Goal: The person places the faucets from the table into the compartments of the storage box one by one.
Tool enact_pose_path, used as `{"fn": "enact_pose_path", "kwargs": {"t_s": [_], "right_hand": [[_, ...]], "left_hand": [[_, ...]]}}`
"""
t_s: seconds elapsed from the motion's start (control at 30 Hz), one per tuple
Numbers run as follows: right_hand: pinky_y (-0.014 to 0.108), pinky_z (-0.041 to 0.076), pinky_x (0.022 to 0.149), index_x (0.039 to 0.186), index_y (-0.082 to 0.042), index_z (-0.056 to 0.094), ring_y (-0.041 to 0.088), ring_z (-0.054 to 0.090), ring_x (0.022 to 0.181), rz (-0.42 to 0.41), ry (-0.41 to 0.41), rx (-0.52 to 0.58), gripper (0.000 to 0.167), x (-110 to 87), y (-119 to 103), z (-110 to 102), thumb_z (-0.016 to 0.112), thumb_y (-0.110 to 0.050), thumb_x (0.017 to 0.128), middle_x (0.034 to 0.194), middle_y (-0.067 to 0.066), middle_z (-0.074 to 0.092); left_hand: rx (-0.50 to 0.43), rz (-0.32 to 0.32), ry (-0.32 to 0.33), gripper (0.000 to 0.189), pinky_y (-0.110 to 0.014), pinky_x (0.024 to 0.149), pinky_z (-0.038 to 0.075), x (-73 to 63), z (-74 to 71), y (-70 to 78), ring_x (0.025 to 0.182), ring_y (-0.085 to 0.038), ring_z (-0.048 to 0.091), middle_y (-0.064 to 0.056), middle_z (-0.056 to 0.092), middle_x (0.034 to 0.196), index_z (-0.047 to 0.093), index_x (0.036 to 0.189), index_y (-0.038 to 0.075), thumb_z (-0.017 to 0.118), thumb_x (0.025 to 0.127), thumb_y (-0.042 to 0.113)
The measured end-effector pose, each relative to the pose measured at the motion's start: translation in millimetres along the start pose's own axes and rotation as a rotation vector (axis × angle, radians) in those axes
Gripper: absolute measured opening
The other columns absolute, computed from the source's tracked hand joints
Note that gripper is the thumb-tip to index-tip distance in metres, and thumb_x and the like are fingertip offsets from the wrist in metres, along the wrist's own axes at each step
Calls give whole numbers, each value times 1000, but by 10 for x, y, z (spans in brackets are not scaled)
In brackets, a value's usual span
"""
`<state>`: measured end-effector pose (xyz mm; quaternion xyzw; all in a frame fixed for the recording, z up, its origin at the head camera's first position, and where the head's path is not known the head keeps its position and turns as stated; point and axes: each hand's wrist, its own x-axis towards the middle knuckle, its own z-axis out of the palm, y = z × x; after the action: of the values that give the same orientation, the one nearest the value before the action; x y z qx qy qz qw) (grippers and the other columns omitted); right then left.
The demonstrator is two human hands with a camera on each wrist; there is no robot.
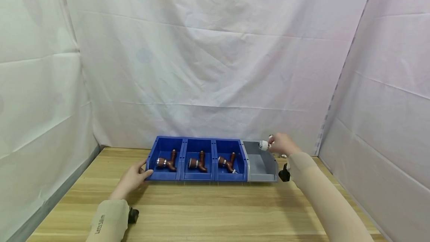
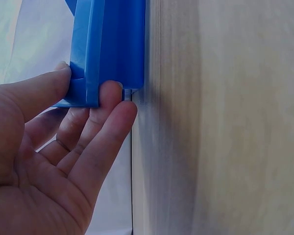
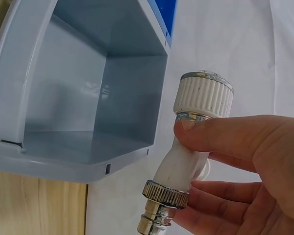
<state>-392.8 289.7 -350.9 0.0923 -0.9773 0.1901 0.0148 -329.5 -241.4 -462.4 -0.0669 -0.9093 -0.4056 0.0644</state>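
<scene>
My right hand [image 1: 283, 144] grips a white tap [image 1: 263, 145] with a ribbed knob above the back right of the grey bin [image 1: 262, 178]. Up close in the right wrist view, thumb and fingers pinch the tap around its white body, and its chrome hose end points down and left, outside the bin. At the far left of the row, my left hand [image 1: 131, 179] holds the front corner of a blue bin [image 1: 164, 176]. Its thumb lies on one side of the wall [image 2: 83, 90] and fingers on the other. A brown tap [image 1: 172, 163] lies in that bin.
The middle blue bin [image 1: 197, 176] and the right blue bin [image 1: 231, 177] each hold a brown tap. Behind the right wrist, a shiny metal piece [image 1: 282, 156] is partly hidden. White curtains [image 1: 201, 66] enclose the wooden table [image 1: 201, 212].
</scene>
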Motion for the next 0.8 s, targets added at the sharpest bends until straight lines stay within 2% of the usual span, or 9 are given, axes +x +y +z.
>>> {"fn": "enact_pose_path", "kwargs": {"t_s": [0.2, 0.47, 0.8], "right_hand": [[31, 44, 57, 80, -5, 69, 19, 52, 65, -23, 12, -28, 7, 48, 31, 37, 67, -2, 75, 87, 8, 64], [31, 45, 55, 83, -4, 71, 18, 52, 63, -43, 16, -19, 11, 76, 33, 62, 67, -1, 74, 89, 10, 66], [30, 45, 55, 81, -4, 69, 17, 52, 63, -28, 4, -2, 10, 103, -16, 81, 66, 0, 72, 87, 9, 65]], "left_hand": [[2, 0, -3, 61, -31, 50, 41, 13, -4, -9, 54, -18, 52, -5, 55, 66, 36, 143, -11, 63, 94, 15], [3, 3, 1, 61, -29, 49, 39, -2, 2, -4, 53, -17, 50, -7, 55, 65, 36, 143, -11, 63, 94, 15], [-3, -9, -2, 61, -31, 49, 40, 9, 1, -10, 54, -18, 52, -6, 55, 66, 36, 144, -10, 62, 95, 15]]}}
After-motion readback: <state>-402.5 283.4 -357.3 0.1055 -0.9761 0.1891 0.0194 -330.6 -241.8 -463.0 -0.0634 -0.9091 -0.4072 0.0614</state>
